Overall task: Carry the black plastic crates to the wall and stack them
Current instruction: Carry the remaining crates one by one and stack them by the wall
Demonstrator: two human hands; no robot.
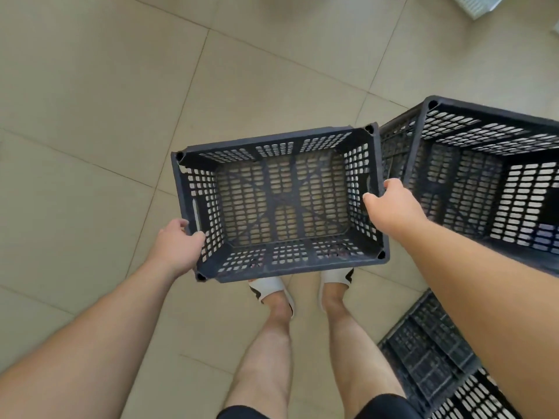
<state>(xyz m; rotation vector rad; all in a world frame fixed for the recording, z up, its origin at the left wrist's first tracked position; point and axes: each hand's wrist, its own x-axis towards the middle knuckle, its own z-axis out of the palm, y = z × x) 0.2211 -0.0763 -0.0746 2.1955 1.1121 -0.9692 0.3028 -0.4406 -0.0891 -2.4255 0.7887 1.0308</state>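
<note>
Both arms reach forward and down. The left hand (178, 240) curls round one short rim of the held crate (272, 140), thumb inside. The right hand (390, 204) clasps the opposite rim, its fingers hidden outside. The crate hangs level between them over beige floor tiles (90, 116) and two slippered feet (269, 287). A second crate (484, 164) stands just beside the right hand. More crates (429, 355) lie beneath the right forearm, count unclear.

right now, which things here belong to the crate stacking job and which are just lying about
Job: held crate, gripped at its ends by left hand and right hand; tall crate beside it; low crates by the right leg.
Lying about: white ribbed object at the top edge.
</note>
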